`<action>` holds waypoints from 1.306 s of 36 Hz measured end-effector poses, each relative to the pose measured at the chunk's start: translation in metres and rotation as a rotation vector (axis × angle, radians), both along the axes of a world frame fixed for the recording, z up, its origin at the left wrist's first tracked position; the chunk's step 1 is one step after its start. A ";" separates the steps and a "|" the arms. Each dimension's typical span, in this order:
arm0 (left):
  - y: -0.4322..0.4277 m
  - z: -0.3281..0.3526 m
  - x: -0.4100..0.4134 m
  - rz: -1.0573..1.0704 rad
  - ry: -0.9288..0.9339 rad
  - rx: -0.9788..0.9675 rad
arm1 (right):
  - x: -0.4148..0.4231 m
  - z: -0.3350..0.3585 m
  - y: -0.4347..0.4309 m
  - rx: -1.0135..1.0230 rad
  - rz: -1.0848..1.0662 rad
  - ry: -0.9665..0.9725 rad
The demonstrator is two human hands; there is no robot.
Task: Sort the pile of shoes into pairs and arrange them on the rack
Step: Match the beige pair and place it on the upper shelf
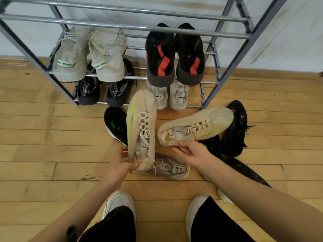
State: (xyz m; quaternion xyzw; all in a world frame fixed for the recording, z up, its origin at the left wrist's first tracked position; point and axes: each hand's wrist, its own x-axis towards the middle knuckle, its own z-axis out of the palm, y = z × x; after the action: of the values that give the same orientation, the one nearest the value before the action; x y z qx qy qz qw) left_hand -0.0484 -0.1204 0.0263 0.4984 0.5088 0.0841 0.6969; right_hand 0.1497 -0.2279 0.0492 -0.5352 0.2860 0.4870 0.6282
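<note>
Left hand (120, 165): pinches beige sneaker (139, 119) at the heel.
Right hand (192, 151): grips matching sneaker (197, 126) at the heel.
Technique: align toes, then seat both across rack (104, 24) bars.

Heel tab of the beige shoe (141, 126) reads — "DESIGNED".

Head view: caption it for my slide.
Left hand holds one beige knit sneaker, right hand its mate, before the grey metal shoe rack.
</note>
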 end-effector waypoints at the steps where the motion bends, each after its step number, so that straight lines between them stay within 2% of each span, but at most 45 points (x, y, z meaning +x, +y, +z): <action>1: -0.004 -0.001 0.000 0.002 -0.004 0.023 | -0.001 -0.001 -0.003 0.001 -0.001 -0.008; 8: -0.013 0.001 0.010 0.025 -0.093 0.154 | -0.005 -0.005 -0.020 0.001 0.075 -0.226; 18: 0.007 0.029 0.027 0.007 -0.156 0.371 | -0.001 0.024 -0.013 -0.008 0.321 -0.646; 22: 0.011 0.048 0.032 0.002 -0.206 0.385 | 0.006 0.039 -0.004 -0.017 0.378 -0.816; 29: 0.028 0.085 0.035 0.061 -0.285 0.353 | 0.027 0.088 0.019 0.015 0.517 -0.982; 35: 0.049 0.128 0.044 0.092 -0.317 0.351 | 0.041 0.135 0.044 0.057 0.556 -0.913; 39: 0.069 0.155 0.048 0.129 -0.326 0.344 | 0.050 0.168 0.062 0.039 0.614 -0.958; 47: 0.119 0.206 0.054 0.164 -0.352 0.295 | 0.057 0.238 0.113 0.092 0.667 -0.927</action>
State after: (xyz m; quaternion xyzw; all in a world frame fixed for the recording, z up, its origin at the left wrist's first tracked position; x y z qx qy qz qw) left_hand 0.0059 -0.0018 0.2327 0.5295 0.4006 0.2990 0.6854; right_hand 0.2069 -0.1150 0.2874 -0.7262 -0.2251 0.3852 0.5231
